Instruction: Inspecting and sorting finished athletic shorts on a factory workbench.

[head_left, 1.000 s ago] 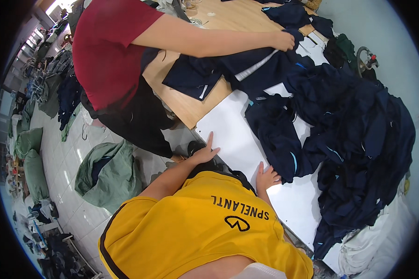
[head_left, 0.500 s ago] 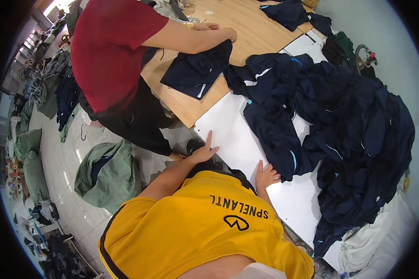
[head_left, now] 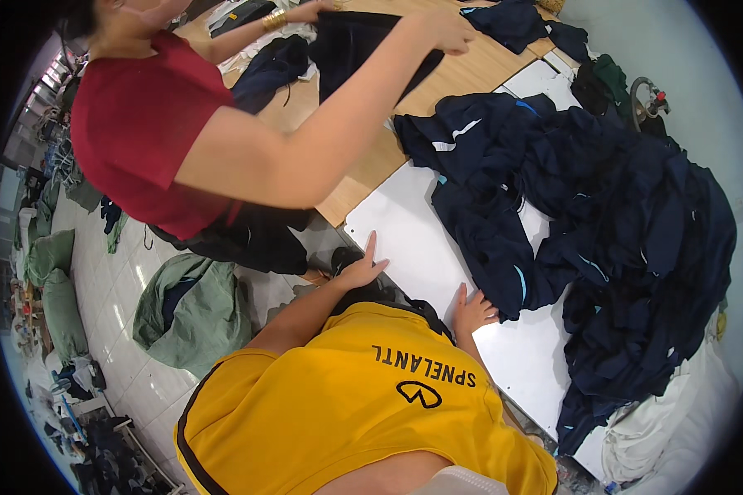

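Observation:
My left hand (head_left: 364, 266) rests at the edge of the white tabletop (head_left: 404, 223), its index finger stretched out and nothing in it. Farther right, my right hand (head_left: 472, 311) lies flat on the same top with spread fingers. Its fingertips are close to the lower edge of a navy garment (head_left: 491, 247) with light blue trim; whether they touch it I cannot tell. That garment runs into a large heap of navy clothes (head_left: 627, 223) covering the right of the table.
Across the wooden table (head_left: 363, 186), a co-worker in a red shirt (head_left: 153, 124) holds up a dark navy garment (head_left: 355, 58). A green sack (head_left: 194, 309) stands on the tiled floor to my left. White cloth (head_left: 677, 421) hangs at the lower right.
The co-worker has straightened up and lifted the navy garment from the wooden table, arms now spread wide. My two hands have stayed in place.

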Available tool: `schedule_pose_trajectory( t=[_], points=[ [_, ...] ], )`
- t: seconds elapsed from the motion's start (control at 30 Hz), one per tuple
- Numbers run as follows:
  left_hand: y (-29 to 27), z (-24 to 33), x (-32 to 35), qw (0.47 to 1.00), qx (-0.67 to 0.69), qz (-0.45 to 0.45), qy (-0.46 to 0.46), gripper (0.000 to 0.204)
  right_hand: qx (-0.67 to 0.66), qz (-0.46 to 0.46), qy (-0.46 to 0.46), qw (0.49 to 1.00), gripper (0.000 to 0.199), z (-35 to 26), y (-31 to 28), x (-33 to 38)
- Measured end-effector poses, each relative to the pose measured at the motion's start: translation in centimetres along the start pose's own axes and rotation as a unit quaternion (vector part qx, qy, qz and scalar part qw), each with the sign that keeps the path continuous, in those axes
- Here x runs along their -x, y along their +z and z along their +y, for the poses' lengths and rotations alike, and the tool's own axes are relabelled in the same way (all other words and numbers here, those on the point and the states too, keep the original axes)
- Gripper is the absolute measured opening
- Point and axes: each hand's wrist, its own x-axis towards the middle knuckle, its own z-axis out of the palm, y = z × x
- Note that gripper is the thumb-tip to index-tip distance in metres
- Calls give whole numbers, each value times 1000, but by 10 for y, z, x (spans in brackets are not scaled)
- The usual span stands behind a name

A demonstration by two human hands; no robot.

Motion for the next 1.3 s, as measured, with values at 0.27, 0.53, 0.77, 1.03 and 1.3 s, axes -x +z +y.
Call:
schedule_pose_trajectory(
  t=[0.27,0.53,0.77,1.03,1.3],
  points=[
    [4,-11,-5,999,-13,25,40,88,-2,-64,23,998,66,-6,-16,0],
    [0,1,1,999,-12,9,34,87,-12,-69,25,997,68,-4,-14,-1],
    [0,-2,-1,1000,-17,2,7,86,-5,-40,22,999,68,-9,-19,0],
    [2,-6,-3,999,-33,20,28,86,-8,-49,25,998,67,-9,-20,0],
    [-1,4,0,998,-54,9,-15,86,-7,-74,28,997,67,-7,-20,-1]
  ],
)
